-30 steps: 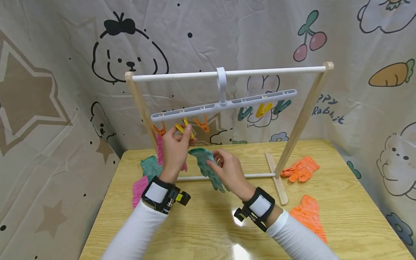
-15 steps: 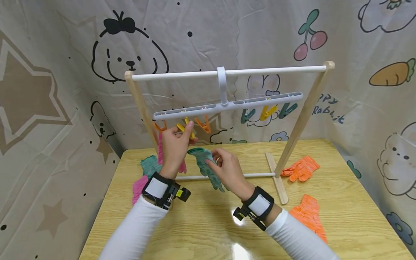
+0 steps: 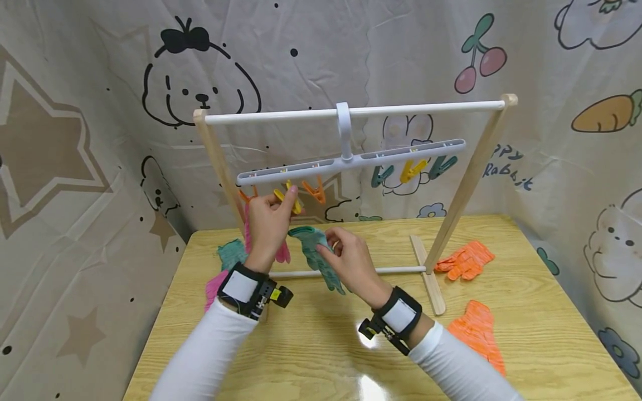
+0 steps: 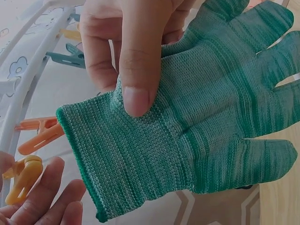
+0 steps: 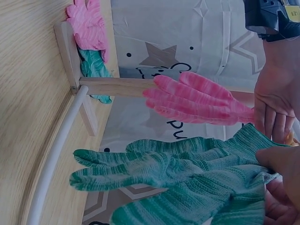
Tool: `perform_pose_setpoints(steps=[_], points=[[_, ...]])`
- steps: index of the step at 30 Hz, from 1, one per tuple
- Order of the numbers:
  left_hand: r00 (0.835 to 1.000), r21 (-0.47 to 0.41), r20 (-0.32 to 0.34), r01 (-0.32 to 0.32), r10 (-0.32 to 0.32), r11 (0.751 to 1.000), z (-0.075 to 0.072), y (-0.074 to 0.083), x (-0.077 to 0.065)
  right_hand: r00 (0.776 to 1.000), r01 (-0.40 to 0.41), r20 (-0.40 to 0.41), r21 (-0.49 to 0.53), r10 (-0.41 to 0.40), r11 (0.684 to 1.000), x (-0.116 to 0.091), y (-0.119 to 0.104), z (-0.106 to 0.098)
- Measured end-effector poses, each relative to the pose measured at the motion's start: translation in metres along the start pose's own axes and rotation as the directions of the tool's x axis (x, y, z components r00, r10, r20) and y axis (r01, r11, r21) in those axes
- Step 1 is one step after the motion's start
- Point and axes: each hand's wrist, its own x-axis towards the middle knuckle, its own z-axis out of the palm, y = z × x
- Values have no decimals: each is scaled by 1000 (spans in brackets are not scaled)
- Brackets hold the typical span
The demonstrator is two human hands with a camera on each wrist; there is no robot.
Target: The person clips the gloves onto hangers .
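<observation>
My left hand [image 3: 267, 229] pinches a yellow clothespin [image 3: 288, 201] that hangs from the white hanger [image 3: 321, 166]. Lower and to the right, my right hand [image 3: 355, 263] holds a green glove [image 4: 206, 108] between thumb and fingers near its cuff. The glove's fingers droop down and its cuff edge points toward the yellow clothespin. A pink glove [image 5: 197, 101] hangs fingers down beside my left hand, which partly hides it in the head view. Orange clothespins [image 3: 314, 192] hang on either side of the yellow one.
The hanger hooks over the white rod [image 3: 281, 116] of a wooden-legged rack. Green and yellow clothespins [image 3: 412, 171] hang at its right half. Two orange gloves [image 3: 465, 260] lie right on the table [image 3: 321, 345]; a green glove [image 3: 232, 253] and a pink glove [image 3: 214, 289] lie left.
The hanger's right end has swung slightly to the right with its clothespins. Both hands keep their grips and have barely moved.
</observation>
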Motion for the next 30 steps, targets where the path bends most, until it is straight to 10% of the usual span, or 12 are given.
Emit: perform_pose_setpoints(steps=[30], points=[[998, 19, 4, -67, 67, 998, 7, 11, 1, 987, 103, -122, -40, -107, 994, 3, -8, 2]])
